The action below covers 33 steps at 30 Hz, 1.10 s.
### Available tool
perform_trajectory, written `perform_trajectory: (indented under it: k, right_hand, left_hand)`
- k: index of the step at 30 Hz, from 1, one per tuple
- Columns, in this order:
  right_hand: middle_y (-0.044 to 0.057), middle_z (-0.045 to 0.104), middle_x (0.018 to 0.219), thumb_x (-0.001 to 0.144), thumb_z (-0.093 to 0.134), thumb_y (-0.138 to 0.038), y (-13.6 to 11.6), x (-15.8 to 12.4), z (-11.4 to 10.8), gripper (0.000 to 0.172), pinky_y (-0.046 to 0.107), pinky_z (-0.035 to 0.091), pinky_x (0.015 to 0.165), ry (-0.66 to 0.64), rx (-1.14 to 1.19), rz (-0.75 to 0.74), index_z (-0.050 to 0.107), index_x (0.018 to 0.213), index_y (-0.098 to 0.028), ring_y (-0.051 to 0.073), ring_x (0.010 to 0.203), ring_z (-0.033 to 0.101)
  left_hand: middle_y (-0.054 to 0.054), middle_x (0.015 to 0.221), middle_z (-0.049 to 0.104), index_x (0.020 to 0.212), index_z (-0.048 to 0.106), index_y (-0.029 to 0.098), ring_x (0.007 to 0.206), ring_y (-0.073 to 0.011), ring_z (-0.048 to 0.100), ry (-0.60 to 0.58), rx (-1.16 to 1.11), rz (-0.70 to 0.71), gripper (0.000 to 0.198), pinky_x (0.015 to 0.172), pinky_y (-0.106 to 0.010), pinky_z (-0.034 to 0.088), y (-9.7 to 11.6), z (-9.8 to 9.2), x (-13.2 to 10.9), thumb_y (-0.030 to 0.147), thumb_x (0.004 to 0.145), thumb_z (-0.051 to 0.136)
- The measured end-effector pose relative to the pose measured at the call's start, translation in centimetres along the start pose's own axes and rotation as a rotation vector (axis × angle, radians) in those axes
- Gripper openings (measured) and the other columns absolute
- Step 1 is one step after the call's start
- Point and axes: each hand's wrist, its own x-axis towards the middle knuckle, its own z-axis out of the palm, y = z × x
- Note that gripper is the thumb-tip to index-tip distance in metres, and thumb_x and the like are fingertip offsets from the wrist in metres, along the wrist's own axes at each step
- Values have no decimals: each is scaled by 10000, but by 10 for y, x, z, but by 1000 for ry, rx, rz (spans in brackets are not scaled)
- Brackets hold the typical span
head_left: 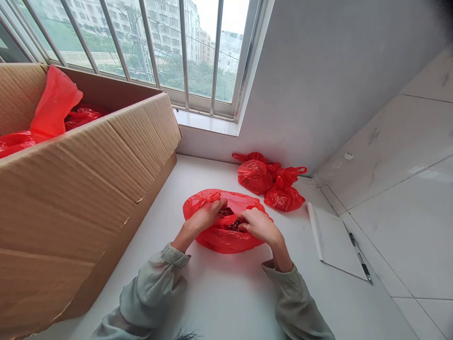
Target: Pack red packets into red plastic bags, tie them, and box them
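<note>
One cardboard box (pixel 81 189): large, open-topped, standing at the left on the white counter (pixel 226 293). It holds red plastic bags (pixel 53 113); their number cannot be told, as they bunch together.

One notepad (pixel 334 241): lying flat at the right of the counter, well apart from the hands.

One open red bag (pixel 222 238): lying at the middle of the counter, mouth upward, small dark items showing inside; what they are is too small to tell.

Two tied red bags (pixel 269 182): knotted shut, touching each other, just behind the open bag near the wall.

Two hands, both at the open bag's mouth. Left hand (pixel 205 217): fingers curled, pinching the near-left edge of the plastic. Right hand (pixel 260 225): fingers bent down into the opening, touching the plastic or the contents; which of the two cannot be told.

One pen (pixel 360 257): lying along the notepad's right edge.

Step in hand, as judged: the open bag's mouth is being handled, either spread for access or gathered for closing; the pictures do not settle which. The next move calls for both hands to grip opposite edges of thin, slippery plastic evenly, so the contents stay inside.
</note>
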Motion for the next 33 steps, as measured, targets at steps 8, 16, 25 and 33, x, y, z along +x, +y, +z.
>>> perform_trajectory:
  k: [8,16,25,33]
  right_hand:
    - [42,748,1075,851,455,-90,-4,14,19,411,276,479,876,173,341,-61,695,1157,-222,189,1000,666]
    - [55,713,1102,988,413,-323,1,17,16,357,281,514,886,272,449,1,591,1279,-217,168,1008,675]
    - [32,740,967,866,572,-279,2,19,15,250,268,552,764,220,733,-118,680,1077,-200,150,829,688]
    - [32,741,884,778,581,-219,5,21,14,187,291,566,758,262,844,-120,681,933,-186,162,814,697]
  left_hand:
    - [15,739,504,751,313,235,665,-173,486,55,15,-92,170,601,-294,358,17,-23,-5,211,892,406]
    - [2,808,473,848,291,238,704,-182,486,-46,1,-94,121,645,-308,380,28,-24,-7,166,865,386]
    - [20,829,528,899,327,241,743,-171,510,-155,-129,-51,251,605,-269,382,35,-28,-8,219,785,550]
    - [25,826,577,934,439,225,755,-168,533,-124,-214,-57,203,622,-260,380,23,-31,-7,258,790,579]
